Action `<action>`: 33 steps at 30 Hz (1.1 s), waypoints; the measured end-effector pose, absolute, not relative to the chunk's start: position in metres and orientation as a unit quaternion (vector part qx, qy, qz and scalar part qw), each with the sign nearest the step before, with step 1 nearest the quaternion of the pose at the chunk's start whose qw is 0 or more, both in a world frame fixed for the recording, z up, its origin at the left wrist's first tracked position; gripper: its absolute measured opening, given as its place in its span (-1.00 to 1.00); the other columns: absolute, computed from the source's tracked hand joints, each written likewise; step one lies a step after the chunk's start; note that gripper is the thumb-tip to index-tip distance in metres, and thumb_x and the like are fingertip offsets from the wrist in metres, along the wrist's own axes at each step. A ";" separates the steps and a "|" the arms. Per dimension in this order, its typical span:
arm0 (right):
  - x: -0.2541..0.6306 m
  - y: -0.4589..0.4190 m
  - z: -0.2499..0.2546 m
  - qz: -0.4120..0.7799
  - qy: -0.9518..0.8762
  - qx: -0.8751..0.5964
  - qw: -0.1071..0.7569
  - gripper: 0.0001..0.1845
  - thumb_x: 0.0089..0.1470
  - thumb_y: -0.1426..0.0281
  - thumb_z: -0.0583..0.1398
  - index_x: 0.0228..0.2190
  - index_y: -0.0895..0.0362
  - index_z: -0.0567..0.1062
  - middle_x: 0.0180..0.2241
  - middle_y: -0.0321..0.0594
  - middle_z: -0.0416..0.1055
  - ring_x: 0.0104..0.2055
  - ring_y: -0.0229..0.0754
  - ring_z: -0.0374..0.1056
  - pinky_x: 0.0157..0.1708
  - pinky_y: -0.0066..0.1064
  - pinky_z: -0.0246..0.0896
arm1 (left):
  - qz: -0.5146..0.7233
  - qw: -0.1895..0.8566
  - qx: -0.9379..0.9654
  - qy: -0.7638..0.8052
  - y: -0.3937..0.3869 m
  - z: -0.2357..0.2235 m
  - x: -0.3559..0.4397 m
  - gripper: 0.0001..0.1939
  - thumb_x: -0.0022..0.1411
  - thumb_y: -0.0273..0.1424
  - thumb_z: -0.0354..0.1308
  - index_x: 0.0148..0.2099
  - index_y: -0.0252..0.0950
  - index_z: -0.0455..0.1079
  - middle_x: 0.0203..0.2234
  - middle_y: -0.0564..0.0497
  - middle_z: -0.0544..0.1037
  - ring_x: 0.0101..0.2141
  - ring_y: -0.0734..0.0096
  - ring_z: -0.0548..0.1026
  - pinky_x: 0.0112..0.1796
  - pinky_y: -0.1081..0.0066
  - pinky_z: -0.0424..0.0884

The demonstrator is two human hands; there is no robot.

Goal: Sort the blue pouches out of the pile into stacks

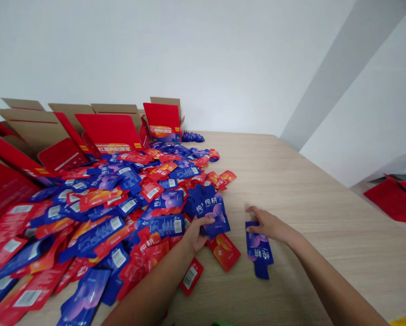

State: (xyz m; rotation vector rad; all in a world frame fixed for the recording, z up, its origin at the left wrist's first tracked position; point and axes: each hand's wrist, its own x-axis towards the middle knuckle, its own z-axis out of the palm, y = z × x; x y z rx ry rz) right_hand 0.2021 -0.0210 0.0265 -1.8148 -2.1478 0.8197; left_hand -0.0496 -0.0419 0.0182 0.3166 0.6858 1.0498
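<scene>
My left hand (196,233) is closed around blue pouches (218,209) with white lettering and purple fruit, at least two overlapping, thumb on top. To its right, my right hand (266,224) pinches the near-side edge of a single blue pouch (259,251), whose narrow spout end points towards me. That pouch is upside down from my view, just over or on the table. Below the left hand's pouches lies a red-orange pouch (224,252). A red pouch with a barcode (191,277) lies by my left wrist.
A heap of mixed red and blue pouches (121,194) covers the left of the wooden table (311,199). Open red cartons (105,129) with raised flaps stand behind it against the wall (223,59). At the far right is a red item (395,199).
</scene>
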 end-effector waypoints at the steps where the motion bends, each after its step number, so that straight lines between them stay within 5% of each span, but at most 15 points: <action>1: 0.206 -0.023 0.023 0.308 -0.712 -0.618 0.125 -0.49 -0.26 0.33 0.28 -0.16 0.12 0.41 -0.54 -0.32 0.40 -0.49 -0.17 0.29 -0.43 -0.36 0.17 | 0.488 0.798 0.145 0.321 -0.042 0.018 -0.049 -0.52 -0.21 -0.62 0.23 -0.13 -0.36 0.42 -0.41 -0.01 0.57 -0.36 0.28 0.54 -0.20 0.30 0.43; 3: 0.213 -0.027 0.018 0.362 -0.683 -0.613 0.163 -0.62 -0.25 0.33 0.27 -0.28 0.10 0.40 -0.65 -0.43 0.30 -0.57 -0.22 0.23 -0.51 -0.40 0.11 | 0.488 0.797 0.139 0.327 -0.042 0.018 -0.049 -0.54 -0.22 -0.62 0.23 -0.15 -0.37 0.42 -0.39 -0.03 0.57 -0.34 0.26 0.54 -0.20 0.30 0.44; 7: 0.213 -0.036 0.026 0.453 -0.639 -0.583 0.217 -0.72 -0.31 0.30 0.31 -0.47 0.13 0.41 -0.54 -0.35 0.37 -0.47 -0.23 0.29 -0.43 -0.40 0.19 | 0.492 0.786 0.126 0.353 -0.041 0.016 -0.048 -0.57 -0.23 -0.63 0.23 -0.19 -0.37 0.42 -0.42 -0.02 0.58 -0.37 0.25 0.54 -0.26 0.28 0.46; 13: 0.196 -0.039 0.054 0.585 -0.432 -0.561 0.395 -0.60 -0.21 0.21 0.34 -0.29 0.12 0.47 -0.50 -0.35 0.43 -0.51 -0.32 0.33 -0.53 -0.52 0.24 | 0.503 0.775 0.114 0.365 -0.040 0.019 -0.048 -0.57 -0.22 -0.66 0.23 -0.19 -0.36 0.40 -0.45 0.00 0.57 -0.45 0.34 0.53 -0.34 0.34 0.48; 18: 0.188 -0.033 0.061 0.599 -0.287 -0.519 0.537 -0.73 -0.24 0.34 0.37 -0.40 0.13 0.53 -0.48 -0.33 0.46 -0.56 -0.41 0.31 -0.59 -0.66 0.28 | 0.518 0.766 0.106 0.367 -0.040 0.018 -0.048 -0.56 -0.21 -0.65 0.23 -0.17 -0.37 0.40 -0.42 -0.01 0.57 -0.43 0.34 0.53 -0.32 0.34 0.48; 27: 0.121 -0.048 0.044 0.561 -0.373 -0.488 0.555 -0.68 -0.23 0.21 0.35 -0.42 0.14 0.48 -0.49 -0.33 0.40 -0.49 -0.35 0.29 -0.50 -0.53 0.27 | 0.528 0.756 0.114 0.369 -0.039 0.017 -0.045 -0.53 -0.19 -0.62 0.27 -0.13 -0.35 0.40 -0.45 0.03 0.57 -0.46 0.37 0.52 -0.36 0.37 0.47; 33: 0.099 -0.053 0.023 0.445 -0.447 -0.551 0.546 -0.71 -0.01 0.13 0.17 -0.37 0.09 0.35 -0.51 -0.34 0.31 -0.52 -0.27 0.24 -0.56 -0.43 0.22 | 0.538 0.759 0.131 0.343 -0.040 0.014 -0.046 -0.47 -0.17 -0.55 0.34 -0.06 -0.29 0.39 -0.40 0.03 0.58 -0.44 0.37 0.52 -0.36 0.39 0.46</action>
